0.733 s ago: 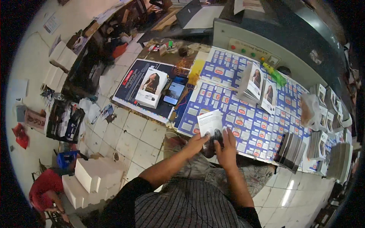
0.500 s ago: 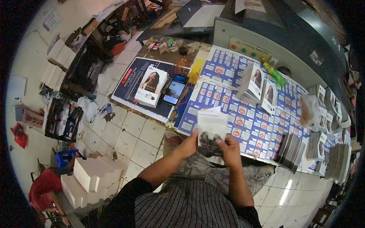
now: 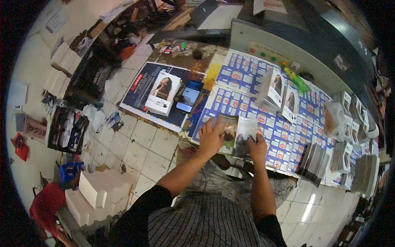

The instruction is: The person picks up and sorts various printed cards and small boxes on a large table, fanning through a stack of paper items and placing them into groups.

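Low over the near edge of the table lies an open booklet (image 3: 246, 126), or two leaflets side by side, which I cannot tell. Its left side carries a dark greenish photo and its right side is pale with a grey picture. My left hand (image 3: 211, 138) rests on the left edge, fingers spread and thumb over the photo. At the right edge, my right hand (image 3: 257, 148) has its thumb and fingers closed on the pale side. Beyond them, a stack of white booklets (image 3: 269, 90) with a portrait cover stands beside another booklet (image 3: 290, 103).
Blue printed sheets (image 3: 234, 101) cover the table. To the left are a white booklet stack (image 3: 163, 94) and a phone (image 3: 189, 99). Dark-edged stacks (image 3: 313, 164) and a clear plastic bag (image 3: 335, 117) stand right. A machine panel (image 3: 284, 51) borders the back. A person in red (image 3: 49, 206) is lower left.
The upright white papers in both my hands have gone down and now lie spread in two halves. My left hand moved up and its fingers spread; my right hand shifted slightly right.
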`<state>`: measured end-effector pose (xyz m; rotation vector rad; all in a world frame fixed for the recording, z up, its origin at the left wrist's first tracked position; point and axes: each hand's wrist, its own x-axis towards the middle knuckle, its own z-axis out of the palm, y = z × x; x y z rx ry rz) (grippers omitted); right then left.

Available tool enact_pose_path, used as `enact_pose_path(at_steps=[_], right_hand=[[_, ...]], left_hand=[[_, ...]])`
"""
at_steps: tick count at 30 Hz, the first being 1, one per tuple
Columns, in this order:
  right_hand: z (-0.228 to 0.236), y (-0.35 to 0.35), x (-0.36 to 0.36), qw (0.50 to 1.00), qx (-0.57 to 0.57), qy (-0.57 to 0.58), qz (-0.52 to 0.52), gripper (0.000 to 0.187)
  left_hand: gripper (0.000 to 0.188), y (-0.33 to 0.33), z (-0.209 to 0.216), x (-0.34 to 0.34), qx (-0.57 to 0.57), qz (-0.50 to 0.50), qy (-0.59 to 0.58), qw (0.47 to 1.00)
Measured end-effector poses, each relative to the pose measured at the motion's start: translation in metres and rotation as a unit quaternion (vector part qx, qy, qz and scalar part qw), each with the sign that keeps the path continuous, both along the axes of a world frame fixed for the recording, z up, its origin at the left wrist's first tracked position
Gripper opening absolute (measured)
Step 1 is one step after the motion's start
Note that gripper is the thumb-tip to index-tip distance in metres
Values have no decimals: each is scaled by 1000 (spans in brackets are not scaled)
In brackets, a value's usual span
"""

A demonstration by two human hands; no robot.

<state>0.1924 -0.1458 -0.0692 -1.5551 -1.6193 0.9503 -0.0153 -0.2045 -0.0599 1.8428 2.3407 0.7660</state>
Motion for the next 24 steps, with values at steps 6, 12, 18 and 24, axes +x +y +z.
enact_pose_path(at_steps=[6,12,18,24], right_hand=[[22,8,5,950,-171,257,47,37],[27,-3,5,924,-313,187,116,44],[10,-12,-30,922,168,-236,257,55],[-8,-13,-40,911,212,-243,258,58]], left_hand=[[54,17,-23,-9,-73,-279,41,957],[61,14,-28,-11,-27,-288,82,954],[87,14,-12,-17,-156,-285,139,936],[66,4,-46,-62,-59,-183,146,971]])
